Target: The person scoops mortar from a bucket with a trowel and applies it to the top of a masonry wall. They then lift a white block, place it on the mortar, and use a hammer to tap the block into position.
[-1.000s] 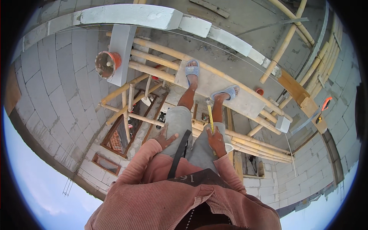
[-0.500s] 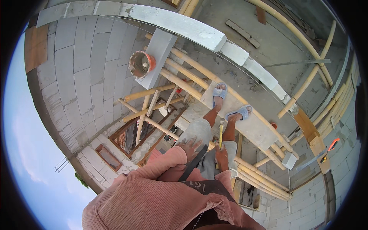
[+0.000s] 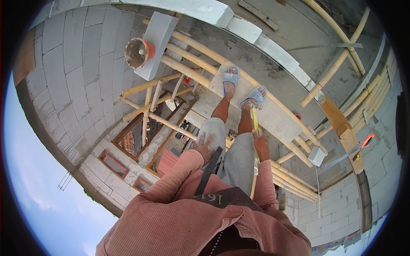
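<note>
My left hand (image 3: pixel 203 148) lies with its fingers spread on the left leg of my grey shorts, holding nothing. The fingers of my right hand (image 3: pixel 261 143) are wrapped round a hammer (image 3: pixel 255 120) with a yellow handle. Its metal head points forward, in front of my right shin and near the sandal. My feet, in blue sandals (image 3: pixel 231 77), stand on a grey board (image 3: pixel 277 119) laid across bamboo poles.
An orange mortar-smeared bucket (image 3: pixel 148 51) rests on a pale block (image 3: pixel 156 37) at the left. A row of white blocks (image 3: pixel 243 30) tops the wall ahead. Bamboo poles (image 3: pixel 200 51) carry the board. At the right, a handsaw (image 3: pixel 366 141) with an orange handle lies by a wooden plank (image 3: pixel 335 109).
My right hand has moved forward and to the right with the hammer, away from my thigh. My left hand stays on my leg. The whole view has shifted.
</note>
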`<state>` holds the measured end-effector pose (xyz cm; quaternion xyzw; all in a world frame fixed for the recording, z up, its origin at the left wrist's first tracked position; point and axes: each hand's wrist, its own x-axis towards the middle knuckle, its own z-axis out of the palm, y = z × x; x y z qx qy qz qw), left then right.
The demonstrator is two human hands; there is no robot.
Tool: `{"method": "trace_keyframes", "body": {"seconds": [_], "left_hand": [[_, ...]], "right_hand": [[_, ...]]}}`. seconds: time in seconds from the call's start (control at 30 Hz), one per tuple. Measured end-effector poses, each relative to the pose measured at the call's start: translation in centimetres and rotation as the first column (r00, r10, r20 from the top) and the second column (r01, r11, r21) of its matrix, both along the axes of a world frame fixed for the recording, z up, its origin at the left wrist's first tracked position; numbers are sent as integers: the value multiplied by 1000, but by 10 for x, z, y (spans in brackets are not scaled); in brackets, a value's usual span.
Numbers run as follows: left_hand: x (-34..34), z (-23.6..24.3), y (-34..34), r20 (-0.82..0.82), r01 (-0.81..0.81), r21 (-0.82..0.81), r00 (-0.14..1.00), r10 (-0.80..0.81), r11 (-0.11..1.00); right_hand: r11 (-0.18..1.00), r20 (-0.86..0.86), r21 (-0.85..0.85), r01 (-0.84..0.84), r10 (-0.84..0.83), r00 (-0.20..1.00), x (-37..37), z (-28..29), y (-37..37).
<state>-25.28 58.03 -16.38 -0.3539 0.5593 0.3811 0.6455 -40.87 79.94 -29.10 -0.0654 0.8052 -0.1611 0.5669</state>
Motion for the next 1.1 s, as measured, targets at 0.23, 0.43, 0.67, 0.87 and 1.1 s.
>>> {"method": "trace_keyframes", "body": {"seconds": [0.23,0.43,0.67,0.87,1.1], "left_hand": [[23,-31,37,-76,-76,-161,995,65,984],[8,-37,38,-83,-39,-217,996,21,975],[2,-57,23,-258,-58,-248,966,-8,967],[-13,-73,19,-209,-68,-272,978,10,960],[-11,-75,18,-170,-148,-218,979,112,965]], "right_hand": [[990,4,134,-36,36,999,-11,-59,76],[760,6,375,531,-574,819,8,-226,150],[274,-580,282,919,-715,391,51,-366,179],[-106,-175,114,988,-981,-85,118,-447,129],[393,-236,405,825,-827,510,126,-506,187]]}}
